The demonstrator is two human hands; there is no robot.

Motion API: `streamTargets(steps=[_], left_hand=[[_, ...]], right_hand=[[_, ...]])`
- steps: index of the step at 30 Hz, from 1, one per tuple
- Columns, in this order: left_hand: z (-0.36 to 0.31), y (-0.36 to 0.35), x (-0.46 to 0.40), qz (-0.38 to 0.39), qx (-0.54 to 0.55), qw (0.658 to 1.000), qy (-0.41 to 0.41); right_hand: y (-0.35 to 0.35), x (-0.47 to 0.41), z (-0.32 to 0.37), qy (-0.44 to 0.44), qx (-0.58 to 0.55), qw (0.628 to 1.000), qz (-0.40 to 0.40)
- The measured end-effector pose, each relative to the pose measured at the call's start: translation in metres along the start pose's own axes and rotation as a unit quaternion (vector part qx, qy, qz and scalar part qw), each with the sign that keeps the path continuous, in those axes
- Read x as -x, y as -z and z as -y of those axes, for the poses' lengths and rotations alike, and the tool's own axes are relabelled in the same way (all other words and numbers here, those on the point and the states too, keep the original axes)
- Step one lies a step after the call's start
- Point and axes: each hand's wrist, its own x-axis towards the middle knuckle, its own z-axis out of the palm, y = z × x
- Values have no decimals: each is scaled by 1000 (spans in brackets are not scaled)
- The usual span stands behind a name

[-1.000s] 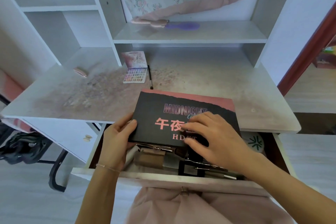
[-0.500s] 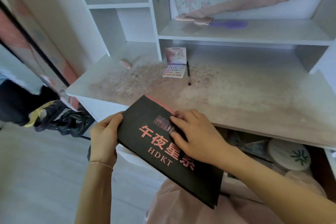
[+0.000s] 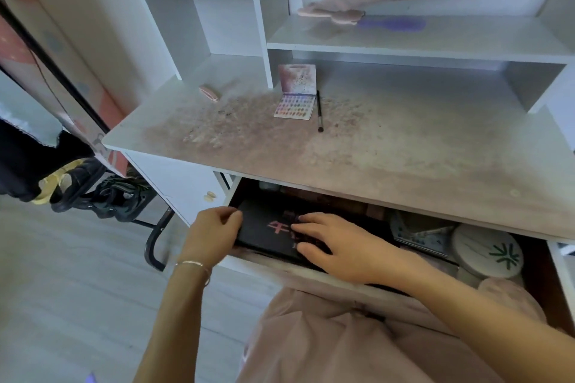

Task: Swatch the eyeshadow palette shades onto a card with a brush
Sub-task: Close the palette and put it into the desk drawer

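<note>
Left hand (image 3: 214, 233): fingers curled round the left edge of a black book (image 3: 264, 227), a flat matte rectangle with pink printed characters, partly covered. The grip is a clamp on that edge, thumb side toward the drawer. A thin metal bracelet (image 3: 194, 266) sits at the wrist.

Right hand (image 3: 339, 244): fingers straight and spread, lying flat on the book's cover, palm low over its near edge.

The book lies inside an open drawer (image 3: 311, 274) with a pale front lip and a dark interior. To the right in the same drawer: a round pale lidded tin (image 3: 485, 250) with a green sprig mark, and some flat items I cannot make out.

Above the drawer, the surface (image 3: 404, 158) is smooth pale laminate, heavily dusted with pinkish-brown powder smears. The eyeshadow palette (image 3: 295, 99) lies open toward the back of it, well apart from both hands: a small rectangle with a grid of bright pans, its mottled pink lid propped upright. The brush (image 3: 319, 110), slim and dark-handled, lies just beside the palette's right edge, bristles toward the person. A small pink oblong object (image 3: 209, 92) rests to the left.

On the shelf (image 3: 404, 37) above: a purple hairbrush (image 3: 392, 23), partly under a pink fabric strip. Pink cloth covers the lap.
</note>
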Motion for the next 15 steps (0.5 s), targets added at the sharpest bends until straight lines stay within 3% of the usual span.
streamTargets(steps=[5,11,15], left_hand=[[-12,-22,-14,4,-136,990,-39],[-4,-45,-28,134,-283,949,-43],[-8,-49,-17,87,-273,950,-121]], right_hand=[[-2,9,-19,-20,27,999,-19],[-8,15,-28,-88,-35,995,-31],[-2,30,-27,-90,-49,991,-91]])
